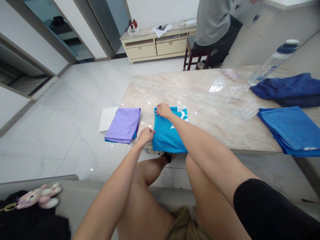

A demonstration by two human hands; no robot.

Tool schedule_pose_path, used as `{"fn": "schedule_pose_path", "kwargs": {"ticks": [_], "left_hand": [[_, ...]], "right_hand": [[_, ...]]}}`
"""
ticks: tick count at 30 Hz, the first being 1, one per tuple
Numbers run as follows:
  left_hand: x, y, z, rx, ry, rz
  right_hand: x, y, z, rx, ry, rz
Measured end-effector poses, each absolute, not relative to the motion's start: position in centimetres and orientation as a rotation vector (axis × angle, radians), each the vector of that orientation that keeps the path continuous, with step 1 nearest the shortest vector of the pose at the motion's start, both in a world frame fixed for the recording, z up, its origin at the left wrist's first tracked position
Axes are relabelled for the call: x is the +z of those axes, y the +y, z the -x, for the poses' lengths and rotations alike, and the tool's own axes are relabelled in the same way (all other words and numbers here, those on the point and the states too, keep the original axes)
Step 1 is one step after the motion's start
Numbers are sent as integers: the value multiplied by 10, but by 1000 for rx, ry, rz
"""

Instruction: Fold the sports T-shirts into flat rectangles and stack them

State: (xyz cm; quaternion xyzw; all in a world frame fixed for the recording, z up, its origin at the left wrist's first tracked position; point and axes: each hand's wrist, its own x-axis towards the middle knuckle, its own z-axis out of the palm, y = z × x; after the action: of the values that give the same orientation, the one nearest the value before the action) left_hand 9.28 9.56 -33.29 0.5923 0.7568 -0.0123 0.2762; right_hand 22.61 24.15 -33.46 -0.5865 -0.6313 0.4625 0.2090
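Head view looks down on a folded turquoise shirt (166, 135) that lies at the near edge of the marble worktop (200, 96), with its near side hanging a little over the edge. The left hand (146, 135) is closed on the near left corner of the turquoise shirt. The right hand (163, 110) pinches the far left corner, so each grip is narrow and holds cloth. How many layers are between the fingers I cannot tell, because the hands cover them.

I judge the fabric to be light, thin and soft, perhaps a smooth sport knit. It should bend wherever it is not supported, and it may slide easily on the polished stone. The corners and the folded edge look like the best places to hold, since a grip in the middle would only bunch it. White print shows on the far right part.

Just beside the left hand lies a purple garment (123, 125), folded flat on top of a blue one, with a white sheet (107, 118) under them. Well apart on the right are a blue folded stack (290, 130), a dark blue cloth (287, 88) and a clear plastic bottle (275, 61) lying on its side. Another person (212, 23) sits on a stool behind the worktop
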Motion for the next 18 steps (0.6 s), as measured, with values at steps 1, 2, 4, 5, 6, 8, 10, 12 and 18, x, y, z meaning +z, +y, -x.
{"fn": "schedule_pose_path", "kwargs": {"ticks": [1,2,4,5,6,8,10,12,18], "left_hand": [[-334,96,-92,-44,2042,-1585],[-335,96,-91,-54,2052,-1582],[-334,96,-89,-69,2072,-1583],[-334,95,-88,-72,2081,-1587],[-332,94,-88,-76,2090,-1591],[-329,92,-88,-99,2112,-1599],[-326,90,-89,-136,2145,-1614],[-321,88,-92,-154,2190,-1648],[-310,85,-106,-105,2237,-1744]], "right_hand": [[-335,244,-227,1359,-1697,1583],[-335,246,-230,1391,-1664,1548],[-332,251,-240,1365,-1692,1502],[-329,254,-247,1307,-1742,1493],[-325,257,-257,1216,-1817,1496],[-318,261,-282,998,-1978,1537],[-311,262,-310,802,-2106,1639],[-305,261,-338,657,-2242,1749],[-284,225,-382,665,-2787,1575]]}}
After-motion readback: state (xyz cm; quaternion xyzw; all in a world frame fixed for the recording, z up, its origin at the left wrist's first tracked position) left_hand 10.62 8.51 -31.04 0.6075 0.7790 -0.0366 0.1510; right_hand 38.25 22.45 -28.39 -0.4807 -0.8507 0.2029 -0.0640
